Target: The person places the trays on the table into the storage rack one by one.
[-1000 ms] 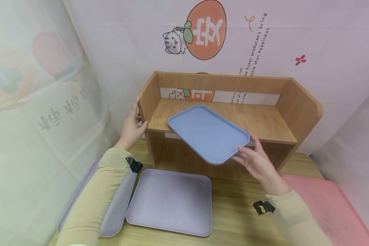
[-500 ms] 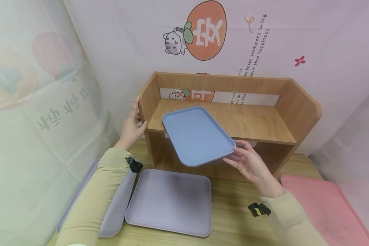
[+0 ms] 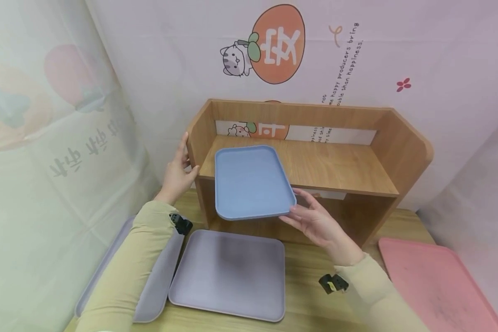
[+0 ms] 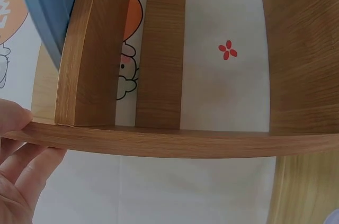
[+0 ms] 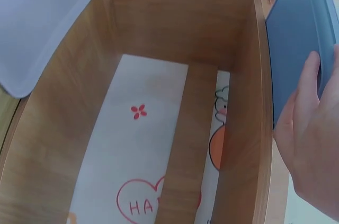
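A blue tray [image 3: 253, 182] is held at its near right corner by my right hand [image 3: 315, 221], thumb above and fingers beneath. The tray's far part is over the left side of the upper board of a wooden shelf [image 3: 336, 161]; its near edge juts out past the front. My left hand [image 3: 176, 173] grips the shelf's left side panel, and the left wrist view shows the thumb and fingers on either side of that panel [image 4: 175, 143]. From below, in the right wrist view, the blue tray's underside [image 5: 294, 38] stands close to the shelf board's front edge.
A lilac tray [image 3: 232, 276] lies on the wooden table [image 3: 311, 295] before the shelf. Another lilac tray [image 3: 157, 286] is partly under my left forearm. At the right lies a pink tray [image 3: 435, 276]. Printed cloth [image 3: 157, 60] hangs behind and at the sides.
My right hand has moved left with the blue tray, turning it from a slant to nearly square with the shelf. The left hand has stayed on the side panel.
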The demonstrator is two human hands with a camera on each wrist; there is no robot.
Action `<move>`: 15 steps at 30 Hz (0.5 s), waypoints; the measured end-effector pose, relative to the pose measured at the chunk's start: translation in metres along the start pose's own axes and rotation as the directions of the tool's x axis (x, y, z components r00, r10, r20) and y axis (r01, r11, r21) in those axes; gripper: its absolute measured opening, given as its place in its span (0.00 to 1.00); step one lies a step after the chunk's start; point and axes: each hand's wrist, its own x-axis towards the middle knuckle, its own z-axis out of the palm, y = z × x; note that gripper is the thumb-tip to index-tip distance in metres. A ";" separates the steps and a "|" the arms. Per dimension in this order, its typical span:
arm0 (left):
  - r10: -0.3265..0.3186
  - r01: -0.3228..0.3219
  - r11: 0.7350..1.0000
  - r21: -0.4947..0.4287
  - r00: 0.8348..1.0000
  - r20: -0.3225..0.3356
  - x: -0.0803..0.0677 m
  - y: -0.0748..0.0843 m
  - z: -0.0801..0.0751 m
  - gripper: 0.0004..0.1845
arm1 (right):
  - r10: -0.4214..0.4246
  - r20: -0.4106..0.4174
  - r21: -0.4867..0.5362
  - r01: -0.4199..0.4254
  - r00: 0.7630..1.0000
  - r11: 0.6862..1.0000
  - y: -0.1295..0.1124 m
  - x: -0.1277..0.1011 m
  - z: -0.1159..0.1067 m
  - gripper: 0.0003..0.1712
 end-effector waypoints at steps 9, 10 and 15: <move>0.011 -0.012 0.999 -0.038 1.000 -0.005 -0.001 0.001 0.001 0.50 | 0.034 -0.059 -0.022 -0.035 0.998 0.999 0.011 0.015 0.021 0.41; 0.013 -0.013 0.999 -0.041 1.000 -0.005 -0.001 0.001 0.001 0.50 | 0.036 -0.072 -0.018 -0.037 0.997 0.999 0.012 0.016 0.024 0.41; 0.010 -0.010 0.999 -0.040 1.000 0.001 -0.002 0.001 0.001 0.50 | 0.030 -0.128 -0.028 -0.034 0.991 0.999 0.017 0.026 0.032 0.41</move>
